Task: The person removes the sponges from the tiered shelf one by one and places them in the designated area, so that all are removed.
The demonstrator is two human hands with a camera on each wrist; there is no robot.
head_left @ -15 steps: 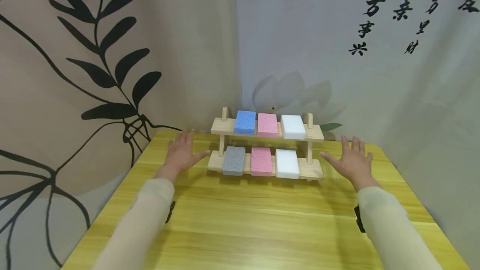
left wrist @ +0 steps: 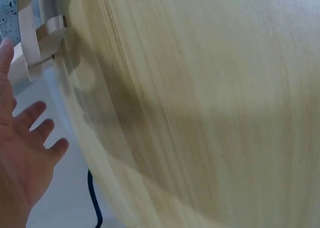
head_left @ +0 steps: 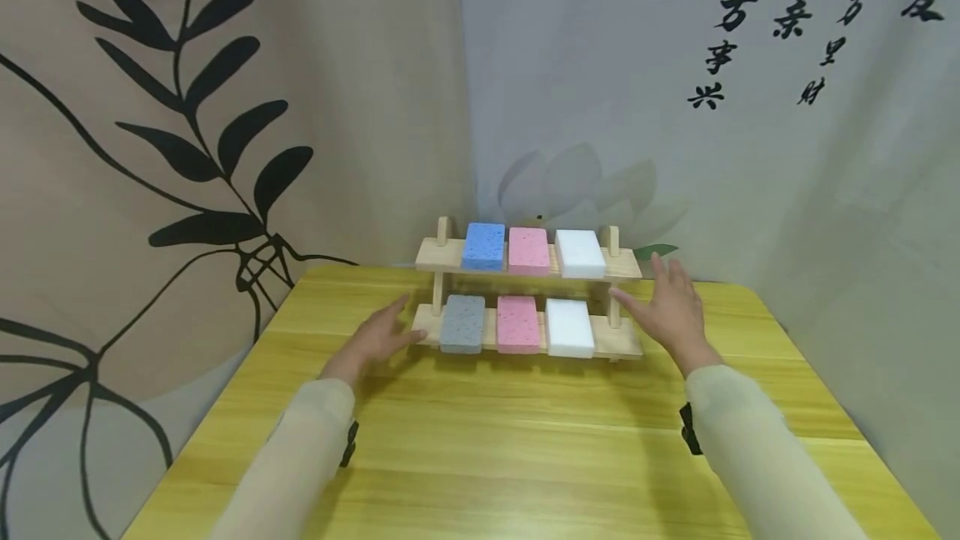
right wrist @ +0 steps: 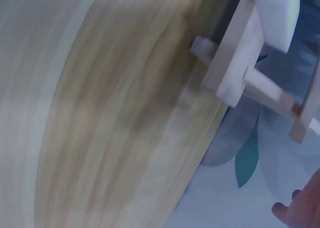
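A two-tier wooden rack (head_left: 622,343) stands toward the back of the table. Its upper shelf bears a blue sponge (head_left: 483,246), a pink sponge (head_left: 528,251) and a white block (head_left: 580,253). Below them sit a grey sponge (head_left: 462,323), another pink sponge (head_left: 518,324) and a second white block (head_left: 569,327). My left hand (head_left: 375,338) is at the rack's left end, thumb tip overlapping the lower shelf in the head view. At the opposite end, my right hand (head_left: 672,312) has its thumb by the right post and its fingers raised. Both hands hold nothing.
The yellow wood-grain table (head_left: 510,448) reaches back to a corner of hanging cloth. Leaf patterns mark the left cloth (head_left: 375,107), black characters the right one (head_left: 585,65). A dark cord-like line (left wrist: 93,198) shows past the table edge in the left wrist view.
Both hands have moved inward to the rack's ends, the left lowering its fingers and the right lifting slightly. The rack and its blocks keep their arrangement; the head view has shifted a little.
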